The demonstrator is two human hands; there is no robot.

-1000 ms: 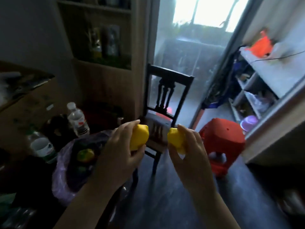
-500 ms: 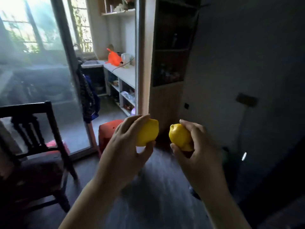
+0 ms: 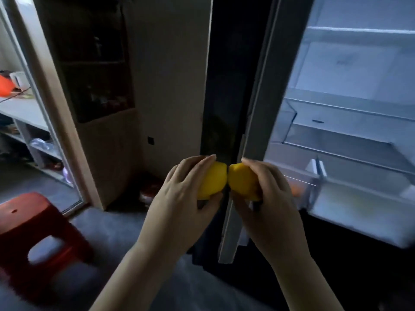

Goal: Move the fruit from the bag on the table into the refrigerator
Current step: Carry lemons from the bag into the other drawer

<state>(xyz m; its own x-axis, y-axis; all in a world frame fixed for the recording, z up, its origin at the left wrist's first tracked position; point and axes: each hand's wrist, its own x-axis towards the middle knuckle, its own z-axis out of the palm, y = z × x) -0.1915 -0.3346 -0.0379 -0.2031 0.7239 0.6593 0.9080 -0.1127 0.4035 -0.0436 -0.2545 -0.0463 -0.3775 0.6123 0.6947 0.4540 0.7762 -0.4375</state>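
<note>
My left hand point(image 3: 179, 196) grips a yellow lemon point(image 3: 213, 180), and my right hand point(image 3: 267, 198) grips a second yellow lemon point(image 3: 241, 180). The two lemons touch each other at the centre of the view. Both are held in front of the edge of the refrigerator door point(image 3: 251, 122), which stands open. To the right lies the lit refrigerator interior point(image 3: 350, 122) with white shelves and a clear drawer. Something orange point(image 3: 297, 189) shows inside the drawer, just right of my right hand. The bag and table are out of view.
A red plastic stool point(image 3: 33, 225) stands on the dark floor at the lower left. A wooden cabinet point(image 3: 101, 108) rises behind it, beside a glass sliding door point(image 3: 45, 108). White shelving with an orange object point(image 3: 5, 85) shows through the glass at far left.
The view has swung right, away from the table, bag and chair, to the open refrigerator. Both hands still hold their lemons, which have come together and now touch.
</note>
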